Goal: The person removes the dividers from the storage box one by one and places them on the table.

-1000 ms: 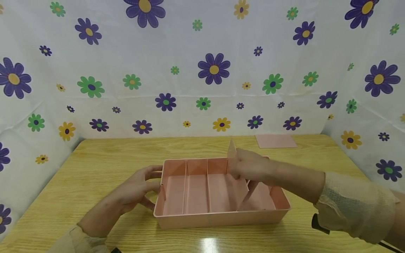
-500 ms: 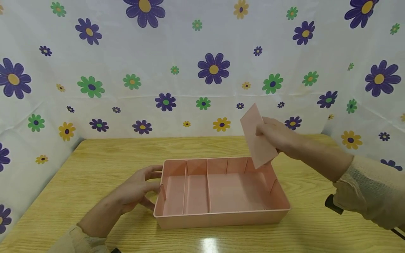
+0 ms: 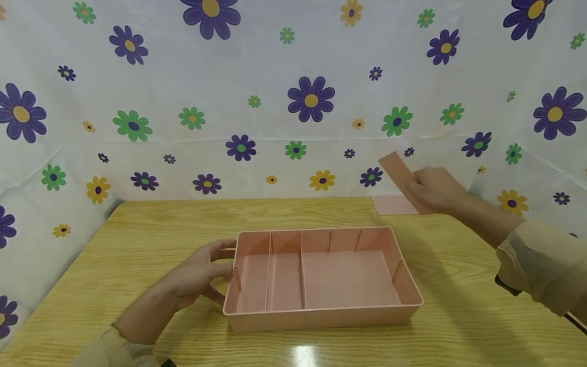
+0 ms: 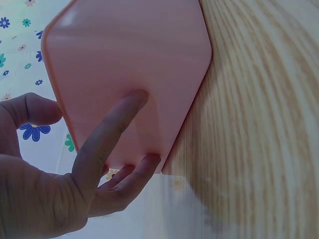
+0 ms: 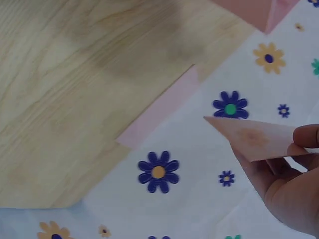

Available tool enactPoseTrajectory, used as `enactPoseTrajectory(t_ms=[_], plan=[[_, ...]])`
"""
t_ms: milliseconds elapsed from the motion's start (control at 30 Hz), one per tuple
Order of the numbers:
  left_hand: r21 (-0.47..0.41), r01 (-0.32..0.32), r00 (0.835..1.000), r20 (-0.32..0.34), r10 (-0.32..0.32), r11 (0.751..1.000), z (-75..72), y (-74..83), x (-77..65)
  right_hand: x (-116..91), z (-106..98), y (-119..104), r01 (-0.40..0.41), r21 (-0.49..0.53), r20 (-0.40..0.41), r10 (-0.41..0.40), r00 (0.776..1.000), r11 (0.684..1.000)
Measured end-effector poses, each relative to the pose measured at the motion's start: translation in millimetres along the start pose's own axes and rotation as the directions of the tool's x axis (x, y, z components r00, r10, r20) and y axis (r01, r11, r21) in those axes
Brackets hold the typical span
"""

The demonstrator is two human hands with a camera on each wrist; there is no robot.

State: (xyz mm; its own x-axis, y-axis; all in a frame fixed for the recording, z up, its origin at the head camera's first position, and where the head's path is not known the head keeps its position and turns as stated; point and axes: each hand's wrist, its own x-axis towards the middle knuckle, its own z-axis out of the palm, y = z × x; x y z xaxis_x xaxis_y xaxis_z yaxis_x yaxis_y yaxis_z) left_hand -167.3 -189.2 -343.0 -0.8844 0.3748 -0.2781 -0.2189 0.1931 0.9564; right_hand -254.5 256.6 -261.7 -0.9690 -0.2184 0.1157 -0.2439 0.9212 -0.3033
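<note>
A shallow pink box (image 3: 321, 317) rests on the table in the head view. Two upright dividers (image 3: 302, 270) split its left part into narrow compartments, while the right part is one wide space. My left hand (image 3: 197, 275) touches the box's left end wall; in the left wrist view the fingertips (image 4: 135, 97) press on that wall. Beyond the box's far right corner, my right hand (image 3: 435, 189) pinches a thin pink divider panel (image 3: 395, 171) in the air. The right wrist view also has this panel (image 5: 254, 139) between thumb and fingers.
Another flat pink panel (image 3: 390, 205) lies at the table's far edge, below and behind the raised one. A white flowered cloth (image 3: 257, 66) hangs at the back and sides of the wooden table (image 3: 183, 219).
My right hand has pulled the divider panel out of the box, then carried it up and to the right over the far panel. The left hand stays on the box.
</note>
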Motion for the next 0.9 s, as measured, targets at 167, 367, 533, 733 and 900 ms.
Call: enactPoseTrajectory(t_ms=[167, 367, 533, 733, 900], plan=[[-0.001, 0.004, 1.000, 0.000, -0.004, 1.000, 0.5, 1.0, 0.2, -1, 12, 22, 0.109, -0.109, 0.085, -0.100, 0.991, 0.988], [-0.005, 0.009, 1.000, -0.003, -0.009, 1.000, 0.6, 2.1, -0.5, -10, 32, 41, 0.285, -0.276, 0.123, -0.261, 0.958, 0.918], [-0.009, 0.008, 1.000, 0.006, -0.008, 1.000, -0.3, 3.0, -1.1, -17, 49, 54, 0.329, -0.380, 0.126, -0.304, 0.944, 0.865], [-0.021, 0.010, 1.000, 0.015, -0.010, 1.000, -1.1, 4.7, -0.9, -26, 68, 68, 0.400, -0.475, 0.141, -0.381, 0.914, 0.784], [-0.020, 0.016, 1.000, 0.010, -0.016, 1.000, -0.8, 6.6, -0.4, -31, 82, 76, 0.453, -0.460, 0.166, -0.426, 0.889, 0.764]])
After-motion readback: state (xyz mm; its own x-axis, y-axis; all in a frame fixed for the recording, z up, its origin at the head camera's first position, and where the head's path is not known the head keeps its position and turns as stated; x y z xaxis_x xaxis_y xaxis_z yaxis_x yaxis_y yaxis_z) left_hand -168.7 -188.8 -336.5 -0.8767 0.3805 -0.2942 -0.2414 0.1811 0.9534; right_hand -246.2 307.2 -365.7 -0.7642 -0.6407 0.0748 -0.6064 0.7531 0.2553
